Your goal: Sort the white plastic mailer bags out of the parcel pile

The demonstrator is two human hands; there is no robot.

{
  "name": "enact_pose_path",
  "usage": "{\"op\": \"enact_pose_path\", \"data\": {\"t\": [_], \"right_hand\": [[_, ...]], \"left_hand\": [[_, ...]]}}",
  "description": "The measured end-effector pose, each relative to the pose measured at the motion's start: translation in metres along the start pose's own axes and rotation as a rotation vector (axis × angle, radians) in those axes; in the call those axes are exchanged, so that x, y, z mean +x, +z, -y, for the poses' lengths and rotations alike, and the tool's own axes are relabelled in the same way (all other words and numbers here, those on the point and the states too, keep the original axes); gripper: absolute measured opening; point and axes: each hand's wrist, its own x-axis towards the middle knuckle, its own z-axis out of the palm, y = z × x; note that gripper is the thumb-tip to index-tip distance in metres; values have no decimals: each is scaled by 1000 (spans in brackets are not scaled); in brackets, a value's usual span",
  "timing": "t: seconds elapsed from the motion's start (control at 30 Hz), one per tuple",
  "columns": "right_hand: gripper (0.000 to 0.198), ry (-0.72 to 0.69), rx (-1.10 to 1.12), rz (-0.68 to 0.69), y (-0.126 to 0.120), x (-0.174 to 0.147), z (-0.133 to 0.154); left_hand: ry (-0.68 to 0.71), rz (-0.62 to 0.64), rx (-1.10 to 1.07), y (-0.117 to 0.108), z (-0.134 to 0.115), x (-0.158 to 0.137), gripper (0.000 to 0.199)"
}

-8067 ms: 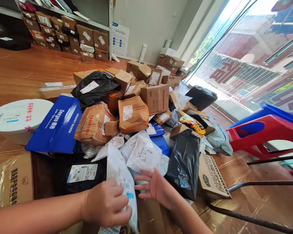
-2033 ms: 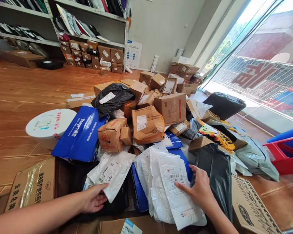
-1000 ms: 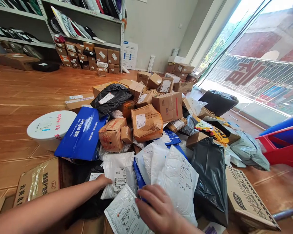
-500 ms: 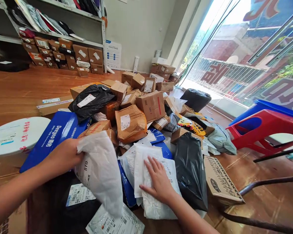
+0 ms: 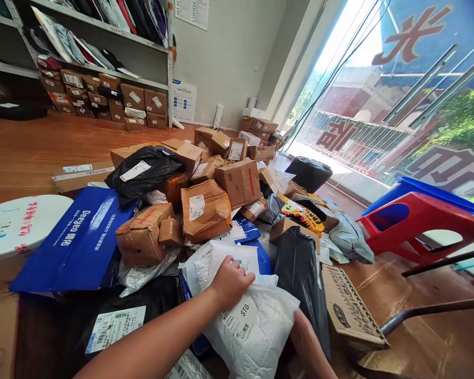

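Two hands (image 5: 231,281), two stacked plastic stools (image 5: 418,218) at three o'clock, one blue carton (image 5: 79,247), one white tub (image 5: 16,231).

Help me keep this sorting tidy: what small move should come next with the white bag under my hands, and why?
Probably lay the white bag flat on the white bags behind it. The left hand grips its top edge, the right hand is mostly hidden beneath it, and its label faces up, so it seems ready to set down.

Ahead of you a heap of brown boxes (image 5: 237,181) and black bags (image 5: 142,168) covers the wood floor (image 5: 31,147); a blue bag (image 5: 77,245) lies left beside a white tub (image 5: 11,226), a red stool (image 5: 418,221) stands right, shelves (image 5: 102,47) line the wall
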Motion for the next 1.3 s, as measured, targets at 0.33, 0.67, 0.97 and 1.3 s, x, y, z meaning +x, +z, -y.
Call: {"op": "enact_pose_path", "data": {"t": [0.33, 0.67, 0.97, 1.3], "right_hand": [[54, 331, 438, -242, 33, -4, -29], [74, -146, -215, -216, 32, -15, -73], [96, -117, -429, -250, 40, 13, -71], [60, -153, -99, -371, 50, -5, -50]], "left_hand": [[-889, -521, -912, 68, -13, -127, 64], [-898, 12, -961, 56, -46, -112, 90], [-1039, -41, -772, 21, -30, -68, 70], [-625, 147, -1040, 11, -62, -105, 36]]}}
